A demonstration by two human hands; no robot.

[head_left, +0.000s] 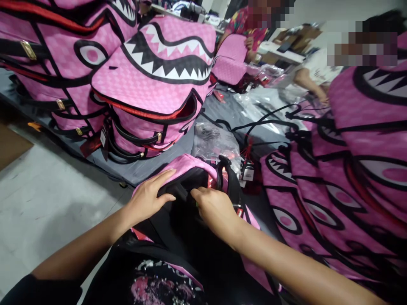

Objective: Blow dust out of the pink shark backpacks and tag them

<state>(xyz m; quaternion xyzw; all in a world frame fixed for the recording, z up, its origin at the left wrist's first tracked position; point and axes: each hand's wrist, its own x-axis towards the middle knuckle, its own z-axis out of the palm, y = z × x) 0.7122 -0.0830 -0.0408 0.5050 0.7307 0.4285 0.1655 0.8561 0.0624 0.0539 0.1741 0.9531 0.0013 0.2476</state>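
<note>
A pink backpack with a black lining (187,163) lies open in front of me, its upper rim toward the table. My left hand (151,197) rests on the left part of that rim, thumb apart from the fingers, over the pink edge. At the opening, my right hand (216,207) is closed, its fingers curled toward the dark inside; what they hold is hidden. Black straps and a red zipper pull are just right of my right hand. A tag with a white label (248,173) lies beyond them.
Pink shark-face backpacks are stacked at the left (66,63) and centre back (143,89), and more stand at the right (349,178). A clear plastic bag (216,142) lies on the grey table (181,152). Two people are across the table, one holding a pink backpack piece (230,59).
</note>
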